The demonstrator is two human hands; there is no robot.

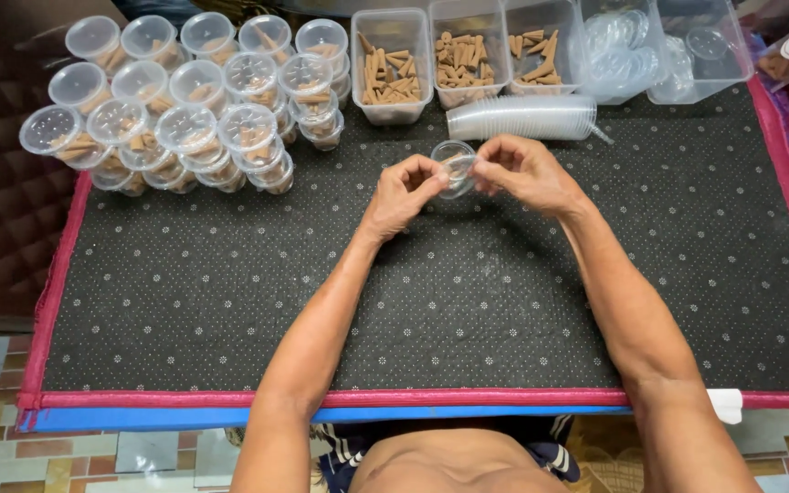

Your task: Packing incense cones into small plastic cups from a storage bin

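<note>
Both hands together at the upper middle of the frame, above the dark dotted surface [230, 292]. Left hand [404, 190] and right hand [527, 172] closed from opposite sides on one small clear plastic cup [455, 168], pinched at its rim by the fingertips [437, 179] of the left and the fingers of the right. Cup squarely between the two hands, equally near to each, tilted with its round face toward the camera; a second clear round edge just above it, whether lid or cup mouth hard to tell. Something brown faintly visible inside, too small to be sure of. Directly beyond the hands, toward the top of the frame, a lying stack of empty clear cups [527, 117], its long axis running left to right, nearer the right hand. Behind that, three clear tubs of brown cones [463, 57] and tubs of clear lids [623, 55]. At upper left, well apart from the left hand, a heap of lidded filled cups [194, 100].
</note>
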